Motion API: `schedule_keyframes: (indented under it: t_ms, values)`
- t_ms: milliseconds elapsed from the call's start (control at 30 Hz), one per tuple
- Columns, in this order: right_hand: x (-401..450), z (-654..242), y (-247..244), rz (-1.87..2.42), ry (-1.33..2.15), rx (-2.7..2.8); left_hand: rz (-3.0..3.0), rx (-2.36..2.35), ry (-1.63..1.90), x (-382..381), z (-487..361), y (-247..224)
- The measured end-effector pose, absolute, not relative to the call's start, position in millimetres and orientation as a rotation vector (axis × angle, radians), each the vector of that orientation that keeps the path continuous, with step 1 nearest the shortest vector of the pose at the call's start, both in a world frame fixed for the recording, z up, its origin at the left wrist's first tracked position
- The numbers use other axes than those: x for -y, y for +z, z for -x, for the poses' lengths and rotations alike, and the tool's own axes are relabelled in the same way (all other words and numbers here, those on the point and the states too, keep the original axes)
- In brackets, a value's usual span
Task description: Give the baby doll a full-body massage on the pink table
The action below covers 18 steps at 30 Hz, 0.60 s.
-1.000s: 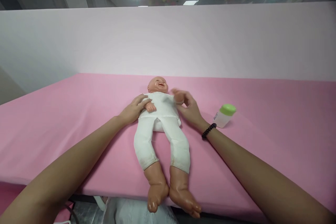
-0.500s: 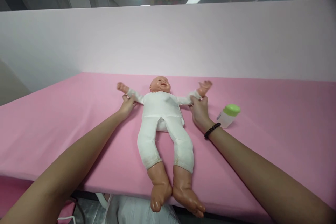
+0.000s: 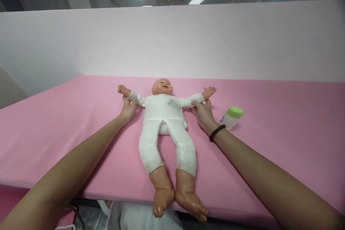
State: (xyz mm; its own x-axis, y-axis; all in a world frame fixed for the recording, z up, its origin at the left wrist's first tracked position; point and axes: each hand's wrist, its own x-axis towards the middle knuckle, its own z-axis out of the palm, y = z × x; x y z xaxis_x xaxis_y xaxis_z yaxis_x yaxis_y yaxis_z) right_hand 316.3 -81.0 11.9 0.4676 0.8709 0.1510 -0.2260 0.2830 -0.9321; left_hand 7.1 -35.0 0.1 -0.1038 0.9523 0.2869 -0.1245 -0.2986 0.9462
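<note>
A baby doll [image 3: 164, 109] in a white cloth suit lies on its back on the pink mat, arms stretched out sideways and feet toward me. My left hand [image 3: 128, 110] is closed around the doll's sleeved arm near the wrist, from below. On the other side, my right hand [image 3: 204, 114] has its fingers at the doll's other forearm, its hold looking looser, with some fingers partly under the sleeve. A black beaded bracelet [image 3: 217, 132] circles my right wrist. Just beyond that wrist, a clear bottle with a green cap [image 3: 235, 112] lies tilted, partly hidden by my arm.
The pink padded surface [image 3: 283, 125] ends at a front edge close to my body, where the doll's feet reach over. A white low wall [image 3: 172, 39] rises behind it. Under the edge at lower left are a cable and grey floor [image 3: 93, 217].
The doll's hands, blurred before, are now sharp and still. My right hand's fingers have loosened and spread a little on the sleeve. The whole view has shifted slightly.
</note>
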Motion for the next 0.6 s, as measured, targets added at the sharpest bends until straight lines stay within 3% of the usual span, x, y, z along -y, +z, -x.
schedule_keyframes:
  t_ms: [133,233,433,600]
  values:
    - [85,-311,14,0.936,0.695,1.340,-2.126,-0.904,1.310,50,-16,2]
    - [85,-307,11,0.904,0.671,1.577,-2.344,-0.889,1.197,58,-17,6]
    - [88,-304,10,0.928,0.656,1.577,-2.141,-0.902,1.288,54,-15,3]
    - [82,-309,13,0.895,0.813,1.090,-1.406,-1.012,1.523,41,-11,2]
